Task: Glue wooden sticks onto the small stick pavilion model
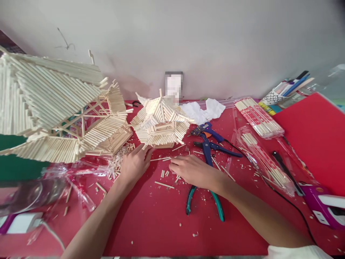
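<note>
My left hand (134, 163) rests on the red table (151, 223), fingers stretched toward the base of a small wooden-stick model (160, 124), fingertips touching or nearly touching it. My right hand (192, 169) lies palm down to the right, fingers curled over short loose sticks (164, 158) near the model's front; whether it pinches one is unclear. Under the right wrist lie green-handled pliers (217, 205). A large stick-built roof structure (54, 108) fills the left.
A blue glue gun (207, 130) and blue-handled cutters (212, 147) lie right of the model. Packs of chopsticks (256, 117) (265, 162), white tissue (202, 109), a red board (318, 136), a purple device (323, 203), a black cable and crumpled plastic (40, 187) surround the area.
</note>
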Demonstrator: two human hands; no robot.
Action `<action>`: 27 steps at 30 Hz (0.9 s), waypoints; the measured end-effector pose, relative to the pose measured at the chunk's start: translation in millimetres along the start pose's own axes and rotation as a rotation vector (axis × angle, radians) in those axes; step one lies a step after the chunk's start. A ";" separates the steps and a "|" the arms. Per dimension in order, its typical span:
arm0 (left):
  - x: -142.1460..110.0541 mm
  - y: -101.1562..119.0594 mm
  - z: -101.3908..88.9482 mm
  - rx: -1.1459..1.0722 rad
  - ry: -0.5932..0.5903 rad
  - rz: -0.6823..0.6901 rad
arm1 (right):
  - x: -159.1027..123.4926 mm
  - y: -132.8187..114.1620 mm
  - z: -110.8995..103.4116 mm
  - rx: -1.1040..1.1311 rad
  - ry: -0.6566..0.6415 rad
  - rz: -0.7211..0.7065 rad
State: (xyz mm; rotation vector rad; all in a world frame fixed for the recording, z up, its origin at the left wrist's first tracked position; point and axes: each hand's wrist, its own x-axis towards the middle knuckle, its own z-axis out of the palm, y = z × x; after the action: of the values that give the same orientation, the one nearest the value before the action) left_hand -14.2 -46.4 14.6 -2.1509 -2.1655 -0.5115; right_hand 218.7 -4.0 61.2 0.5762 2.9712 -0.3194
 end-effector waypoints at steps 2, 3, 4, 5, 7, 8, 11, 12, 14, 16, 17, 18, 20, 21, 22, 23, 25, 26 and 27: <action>-0.4 -0.1 0.1 0.005 0.005 0.009 | -0.2 -0.3 -0.1 -0.001 0.028 0.010; -0.4 -0.1 0.1 0.008 0.008 0.014 | 0.0 -0.2 0.1 -0.007 0.053 0.021; -0.3 0.0 0.0 0.010 0.009 0.019 | 0.7 0.1 0.6 -0.022 0.087 0.031; -0.1 0.2 0.0 0.012 0.007 0.022 | 1.8 0.4 1.1 -0.045 0.131 0.038; 0.4 0.6 -0.2 0.014 -0.002 0.024 | 5.6 1.3 3.0 -0.115 0.229 0.041; 0.6 0.8 -0.2 0.013 -0.007 0.023 | 8.3 1.8 4.2 -0.156 0.276 0.036; 0.3 1.0 -0.1 0.001 -0.012 0.025 | 17.8 4.4 9.0 -0.245 0.388 -0.007; 0.0 0.9 0.0 -0.003 -0.013 0.026 | 20.9 5.7 10.6 -0.260 0.416 -0.028; -0.9 0.3 0.5 -0.011 -0.016 0.031 | 25.9 8.9 13.1 -0.292 0.450 -0.062; -1.6 -0.6 1.3 -0.023 -0.023 0.035 | 29.1 12.5 14.2 -0.358 0.460 -0.082; -1.9 -1.0 1.8 -0.027 -0.025 0.036 | 30.2 14.2 14.4 -0.401 0.465 -0.089; -2.1 -1.4 2.3 -0.030 -0.026 0.036 | 31.2 15.7 14.5 -0.446 0.476 -0.098; -2.2 -1.7 3.0 -0.027 -0.030 0.039 | 33.3 18.0 15.4 -0.524 0.520 -0.121; -2.1 -1.7 3.1 -0.025 -0.031 0.041 | 34.7 18.7 16.3 -0.551 0.551 -0.133; -2.0 -1.5 3.0 -0.023 -0.034 0.044 | 36.3 19.3 17.6 -0.570 0.579 -0.141; -2.0 -1.2 2.6 -0.024 -0.038 0.045 | 38.2 19.7 19.2 -0.580 0.601 -0.144; -1.9 -0.3 1.5 -0.035 -0.048 0.041 | 41.9 20.5 22.5 -0.574 0.628 -0.139; -1.8 0.1 0.9 -0.043 -0.055 0.040 | 43.6 21.1 23.8 -0.563 0.635 -0.134; -1.7 0.4 0.3 -0.049 -0.063 0.038 | 45.0 21.8 24.8 -0.551 0.637 -0.127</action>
State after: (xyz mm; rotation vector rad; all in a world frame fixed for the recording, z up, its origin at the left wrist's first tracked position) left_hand -13.7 -48.0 14.0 -2.2591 -2.1610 -0.5060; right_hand 186.8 26.4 26.9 0.4807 3.4441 0.8051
